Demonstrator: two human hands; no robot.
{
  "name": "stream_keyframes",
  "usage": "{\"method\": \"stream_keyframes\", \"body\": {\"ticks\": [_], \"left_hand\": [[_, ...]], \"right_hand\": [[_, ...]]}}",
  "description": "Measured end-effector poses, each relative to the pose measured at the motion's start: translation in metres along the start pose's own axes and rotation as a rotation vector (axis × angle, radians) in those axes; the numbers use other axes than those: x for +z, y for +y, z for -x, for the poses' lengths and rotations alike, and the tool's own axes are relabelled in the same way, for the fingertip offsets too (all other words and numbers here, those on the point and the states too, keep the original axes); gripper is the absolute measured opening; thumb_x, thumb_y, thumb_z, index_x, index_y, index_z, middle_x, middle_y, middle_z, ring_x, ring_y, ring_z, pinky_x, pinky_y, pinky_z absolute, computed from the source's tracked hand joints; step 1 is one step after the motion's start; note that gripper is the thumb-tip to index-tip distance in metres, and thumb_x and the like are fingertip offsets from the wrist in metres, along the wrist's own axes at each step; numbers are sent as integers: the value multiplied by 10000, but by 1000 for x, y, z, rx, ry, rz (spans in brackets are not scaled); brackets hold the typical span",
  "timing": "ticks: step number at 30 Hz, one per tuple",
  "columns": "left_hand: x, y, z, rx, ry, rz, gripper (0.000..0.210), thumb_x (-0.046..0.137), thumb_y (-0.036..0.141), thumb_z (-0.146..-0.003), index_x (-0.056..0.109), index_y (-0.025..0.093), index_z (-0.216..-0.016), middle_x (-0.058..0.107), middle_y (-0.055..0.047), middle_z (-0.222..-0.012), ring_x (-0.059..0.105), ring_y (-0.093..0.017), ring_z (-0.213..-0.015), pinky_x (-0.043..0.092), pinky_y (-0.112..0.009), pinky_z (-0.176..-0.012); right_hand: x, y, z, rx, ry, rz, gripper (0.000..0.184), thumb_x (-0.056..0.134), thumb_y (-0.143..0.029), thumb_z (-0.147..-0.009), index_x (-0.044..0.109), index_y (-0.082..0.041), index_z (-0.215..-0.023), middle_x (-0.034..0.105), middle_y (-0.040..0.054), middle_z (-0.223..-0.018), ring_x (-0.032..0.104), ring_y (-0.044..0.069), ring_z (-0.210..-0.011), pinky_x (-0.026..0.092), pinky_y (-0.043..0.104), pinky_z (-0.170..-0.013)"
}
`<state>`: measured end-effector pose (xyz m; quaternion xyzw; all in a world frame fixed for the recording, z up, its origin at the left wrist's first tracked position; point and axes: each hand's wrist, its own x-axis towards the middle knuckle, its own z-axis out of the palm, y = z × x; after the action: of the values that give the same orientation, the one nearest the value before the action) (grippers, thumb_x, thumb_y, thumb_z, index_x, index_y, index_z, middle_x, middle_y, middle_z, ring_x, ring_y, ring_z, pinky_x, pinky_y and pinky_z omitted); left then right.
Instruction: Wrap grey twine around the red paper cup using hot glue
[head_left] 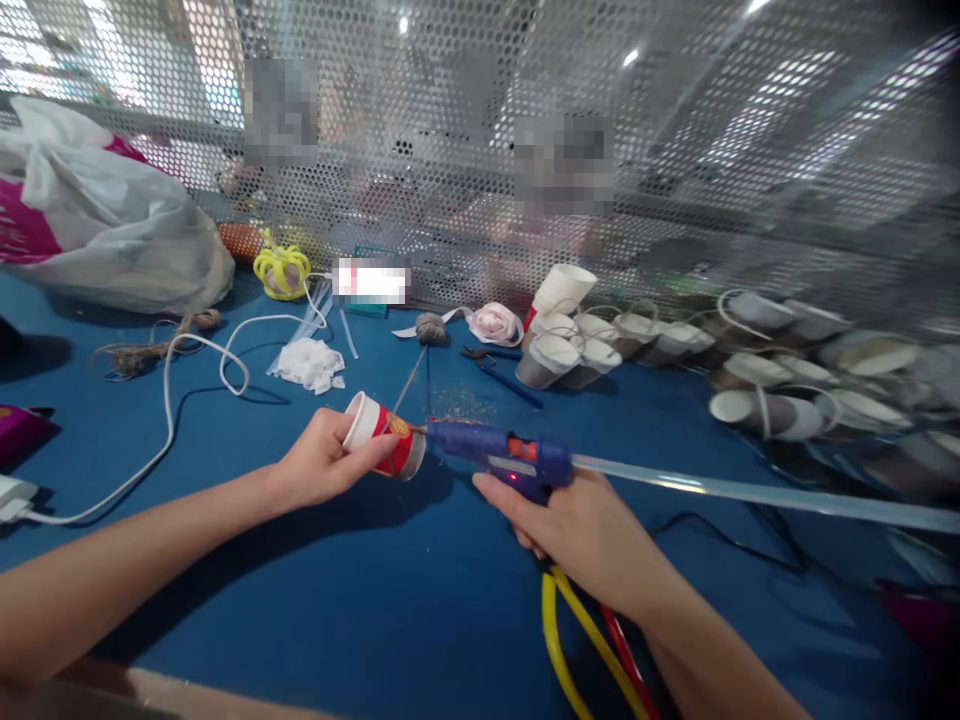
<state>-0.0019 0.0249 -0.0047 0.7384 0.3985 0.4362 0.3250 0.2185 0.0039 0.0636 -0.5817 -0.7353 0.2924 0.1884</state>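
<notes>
One cup point(397, 460) is clasped in the left hand point(324, 458); the right hand point(574, 515) grips a glue gun point(480, 448).

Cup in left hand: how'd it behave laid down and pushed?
The cup is probably light, given its thin-looking wall. It may dent if squeezed, being hollow and open-mouthed. Its round, tapered side suggests it would likely roll in a curve.

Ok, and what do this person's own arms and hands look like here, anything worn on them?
The left hand and right hand are both bare, with no gloves. The left forearm and right forearm show no sleeves, watch or bracelet. No markings or rings can be made out.
</notes>
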Motion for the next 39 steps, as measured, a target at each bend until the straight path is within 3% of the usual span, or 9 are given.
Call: {"method": "stream_keyframes", "body": {"ticks": [4, 7, 11, 14, 21, 24, 27, 34, 39], "left_hand": [[1, -2, 1, 73, -14, -16, 331, 492, 268, -809, 525, 108, -522, 412, 37, -454, 322, -47, -431, 254, -168, -403], [1, -3, 1, 73, -1, -20, 343, 497, 275, -803, 486, 114, -500, 370, 46, -450, 288, -44, -427, 233, -171, -395], [1, -4, -1, 0, 3, 11, 364, 490, 316, -800, 471, 119, -495, 361, 45, -458, 286, -48, -434, 234, -174, -397], [1, -6, -1, -69, 14, 47, 363, 484, 346, -797, 492, 115, -516, 388, 35, -472, 314, -55, -446, 256, -178, -410], [2, -4, 0, -90, 12, 67, 374, 488, 366, -787, 490, 114, -511, 390, 30, -472, 309, -57, -447, 253, -181, -412], [3, -4, 1, -54, -8, 56, 372, 486, 349, -793, 485, 114, -505, 376, 33, -466, 298, -56, -444, 242, -181, -406], [3, -4, 1, -23, -12, 53, 378, 488, 338, -795, 456, 121, -486, 351, 41, -457, 275, -51, -435, 221, -178, -393], [4, -2, 4, -4, -38, 20, 380, 499, 325, -790, 441, 120, -476, 325, 52, -450, 251, -42, -427, 205, -175, -384], [4, 0, 2, -163, -79, 146, 320, 535, 364, -759, 549, 105, -571, 446, 33, -484, 348, -54, -442, 289, -172, -419]], "right_hand": [[-1, 3, -5, 27, -41, -106, 405, 514, -444, -747, 449, -208, -424, 469, -22, -349, 463, 108, -337, 410, 238, -414], [-3, 11, -16, 38, -38, -271, 340, 552, -401, -726, 455, -191, -477, 455, -38, -363, 432, 87, -337, 377, 230, -409], [-9, 37, -41, 130, 147, -480, 193, 648, -318, -631, 523, -176, -670, 547, -35, -516, 492, 90, -447, 384, 213, -431], [-13, 62, -62, 182, 222, -366, 155, 614, -296, -662, 569, -169, -737, 626, 20, -676, 558, 112, -568, 432, 234, -525], [-5, 93, -84, 253, 246, -126, 304, 508, -349, -759, 507, -190, -499, 523, 37, -446, 470, 132, -396, 368, 286, -427], [-6, 87, -83, 218, 276, -49, 356, 571, -305, -729, 439, -212, -411, 468, 45, -399, 537, 197, -513, 376, 317, -493], [-4, 64, -81, 112, 245, -63, 323, 570, -303, -744, 489, -210, -445, 551, 82, -527, 570, 234, -737, 401, 326, -612], [43, -6, -80, -63, -202, -413, 362, 444, -443, -804, 639, -158, -693, 659, 61, -730, 596, 155, -713, 459, 276, -655], [45, -13, -77, -111, -82, -624, 191, 543, -347, -746, 558, -161, -704, 618, 18, -755, 547, 98, -683, 436, 238, -687]]}}
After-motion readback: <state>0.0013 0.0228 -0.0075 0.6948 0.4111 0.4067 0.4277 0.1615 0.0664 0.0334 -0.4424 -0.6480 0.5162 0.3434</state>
